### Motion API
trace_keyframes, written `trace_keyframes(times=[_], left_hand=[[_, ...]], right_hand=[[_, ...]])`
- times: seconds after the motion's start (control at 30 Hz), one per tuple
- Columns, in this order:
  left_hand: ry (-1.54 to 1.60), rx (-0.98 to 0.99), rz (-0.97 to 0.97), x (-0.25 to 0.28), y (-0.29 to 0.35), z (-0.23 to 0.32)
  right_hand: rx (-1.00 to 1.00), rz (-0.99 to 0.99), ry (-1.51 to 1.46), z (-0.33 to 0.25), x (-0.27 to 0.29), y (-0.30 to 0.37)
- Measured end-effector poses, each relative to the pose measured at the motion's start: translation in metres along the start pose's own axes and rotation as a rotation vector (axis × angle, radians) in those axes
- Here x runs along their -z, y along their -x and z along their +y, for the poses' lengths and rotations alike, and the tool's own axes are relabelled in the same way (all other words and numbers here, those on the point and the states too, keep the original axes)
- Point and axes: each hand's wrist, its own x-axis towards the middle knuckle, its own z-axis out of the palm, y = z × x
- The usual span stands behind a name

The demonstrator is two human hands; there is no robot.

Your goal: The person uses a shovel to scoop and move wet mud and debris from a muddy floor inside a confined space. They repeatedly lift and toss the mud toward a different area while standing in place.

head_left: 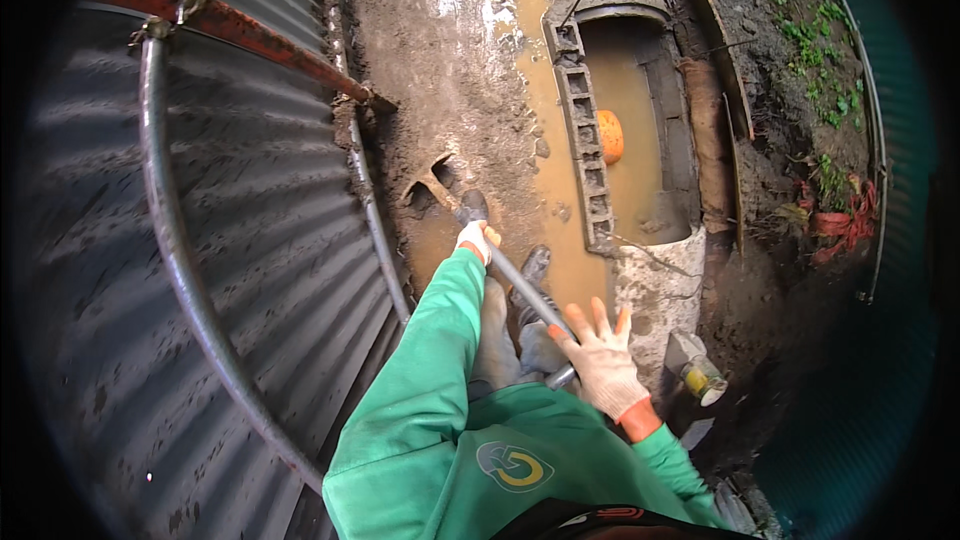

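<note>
A pickaxe (522,287) with a dark handle slants across in front of my body, its muddy, curved metal head down on the wet ground. My left hand (478,239), in a pale glove with orange fingers, is closed round the handle near the head. Lower on the handle, my right hand (603,360) lies over it with its fingers stretched out and spread; the same kind of glove covers it. Whether that palm presses on the handle is hidden. My boots (535,270) stand in the mud beside the pickaxe.
Dark corrugated sheeting (250,230) with metal pipes (170,230) walls the left. To the right, hollow blocks (583,130) edge a pit of muddy water (640,90) holding an orange object (610,136). A wooden board (722,55) and a can-like container (703,382) lie farther right.
</note>
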Motion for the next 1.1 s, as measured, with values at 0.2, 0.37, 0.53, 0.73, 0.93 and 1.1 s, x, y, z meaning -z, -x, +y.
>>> trace_keyframes(times=[0.2,0.37,0.53,0.73,0.93,1.1], left_hand=[[-0.104,-0.352,0.265,-0.028,0.041,-0.076],[0.14,-0.093,0.108,-0.045,0.149,-0.116],[0.361,0.009,-0.188,-0.07,0.238,-0.093],[0.365,-0.151,-0.259,-0.074,0.258,0.013],[0.202,-0.311,-0.085,-0.063,0.212,0.101],[0.284,-0.098,-0.123,-0.035,0.228,0.036]], right_hand=[[-1.083,0.629,-1.052,0.019,-0.063,0.029],[-1.335,1.094,-1.061,0.084,-0.116,0.08],[-1.22,1.154,-1.125,0.133,-0.071,0.091],[-1.027,1.271,-1.099,0.062,0.0,0.006],[-0.936,1.084,-1.077,-0.004,0.01,-0.061],[-1.03,1.115,-1.053,-0.005,0.002,0.009]])
